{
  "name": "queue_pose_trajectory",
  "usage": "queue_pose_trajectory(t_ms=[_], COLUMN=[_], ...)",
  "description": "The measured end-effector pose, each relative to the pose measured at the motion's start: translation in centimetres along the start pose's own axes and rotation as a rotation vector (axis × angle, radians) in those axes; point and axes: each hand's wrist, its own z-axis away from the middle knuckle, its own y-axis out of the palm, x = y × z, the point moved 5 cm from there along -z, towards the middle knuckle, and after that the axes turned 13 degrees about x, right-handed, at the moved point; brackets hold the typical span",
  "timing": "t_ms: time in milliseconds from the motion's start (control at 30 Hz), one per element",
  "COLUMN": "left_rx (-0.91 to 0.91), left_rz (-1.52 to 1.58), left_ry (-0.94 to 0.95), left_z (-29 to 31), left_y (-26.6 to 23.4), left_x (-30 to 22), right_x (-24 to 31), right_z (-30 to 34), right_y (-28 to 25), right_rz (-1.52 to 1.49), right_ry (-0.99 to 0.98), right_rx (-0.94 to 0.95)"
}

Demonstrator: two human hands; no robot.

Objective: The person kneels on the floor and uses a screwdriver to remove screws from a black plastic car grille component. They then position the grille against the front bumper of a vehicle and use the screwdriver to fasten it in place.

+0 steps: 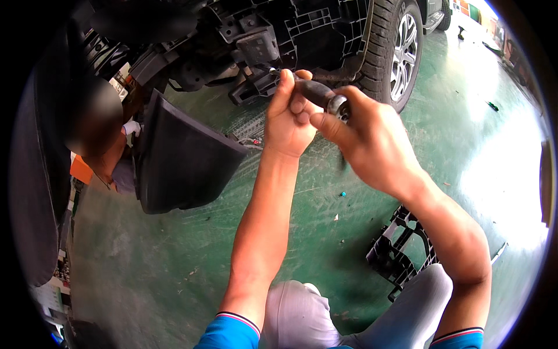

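Note:
Both my hands are raised at the front underside of a vehicle (256,49). My right hand (378,136) is wrapped round the near end of a ratchet-like tool (315,91) with a dark rounded body and a round metal end. My left hand (290,119) is closed round its far part, thumb up and fingers curled, close to a black bracket (250,87) under the vehicle. The tool's far tip is partly hidden by my left fingers, so I cannot tell whether it touches a fastener.
A large dark bumper panel (186,160) hangs at an angle on the left, with another person's arm (110,154) behind it. The front wheel (401,55) stands on the right. On the green floor lies a black plastic frame (401,247), beside my knee.

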Motion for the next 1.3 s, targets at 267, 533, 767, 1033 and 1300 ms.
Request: queue_pose_trajectory(t_ms=[267, 533, 767, 1033, 1300], left_rx=[-0.189, -0.029, -0.103, -0.041, -0.014], left_rz=[-0.092, -0.013, -0.038, -0.025, 0.031], left_ry=[0.010, -0.016, 0.045, -0.031, 0.020], left_z=[0.3, -0.5, 0.3, 0.0, -0.2], left_y=[0.2, 0.3, -0.1, 0.3, 0.6], left_x=[0.1, 0.3, 0.2, 0.3, 0.0], right_x=[-1.4, 2.0, -1.7, 1.0, 1.2], right_z=[-0.3, 0.6, -1.0, -0.2, -0.3], right_y=[1.4, -0.7, 1.1, -1.2, -0.9], right_rz=[-0.542, 0.878, -0.511, 0.350, 0.556], right_ry=[0.079, -0.480, 0.092, -0.236, -0.230], right_rx=[0.124, -0.375, 0.126, -0.156, -0.076])
